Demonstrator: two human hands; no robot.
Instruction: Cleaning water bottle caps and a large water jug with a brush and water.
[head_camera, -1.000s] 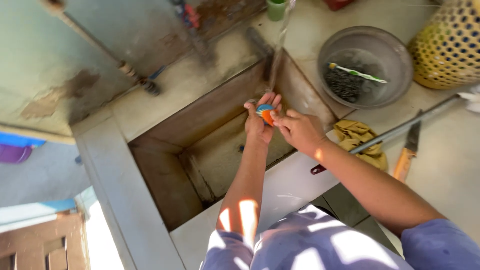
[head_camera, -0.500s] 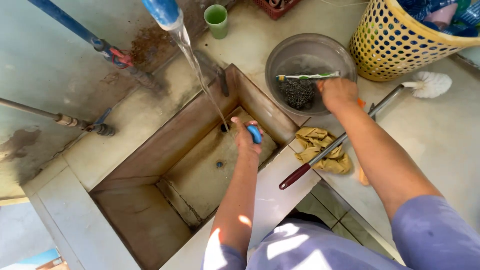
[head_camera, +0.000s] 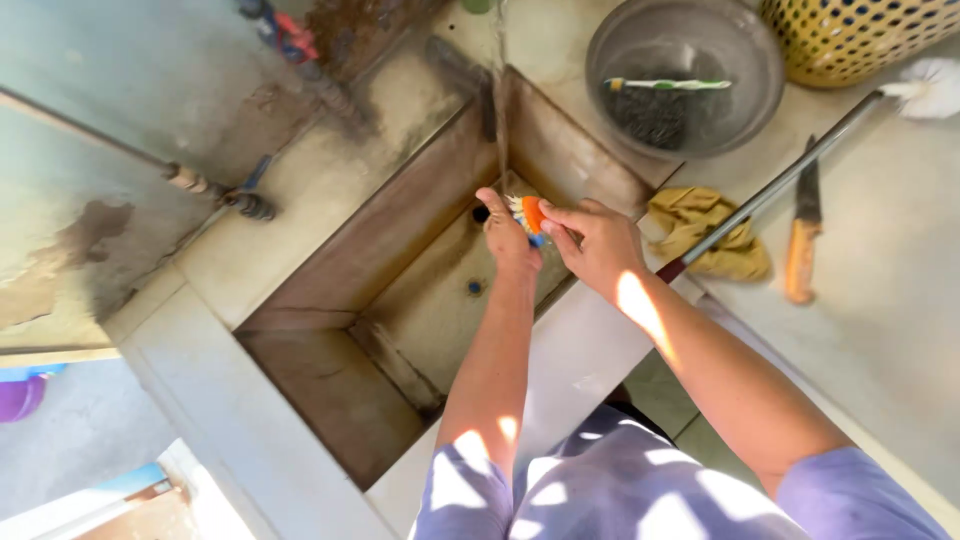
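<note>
Rinsing, by the look of it. Above the sink (head_camera: 330, 265), under a thin water stream (head_camera: 500, 120): left hand (head_camera: 508, 240) and right hand (head_camera: 598, 245), both curled, fingertips pinched on a small orange piece (head_camera: 533, 213) held between them. Probably mid-wash; calls next for a firm pinch and a slow turn under the stream, well clear of the sink's drain. Hard to make out what the piece is: blue and whitish bits showing, the rest behind fingers. Tap cut off beyond the sink's far edge.

Bowl (head_camera: 690, 60) behind sink (head_camera: 400, 290) — knife (head_camera: 802, 235) right.
</note>
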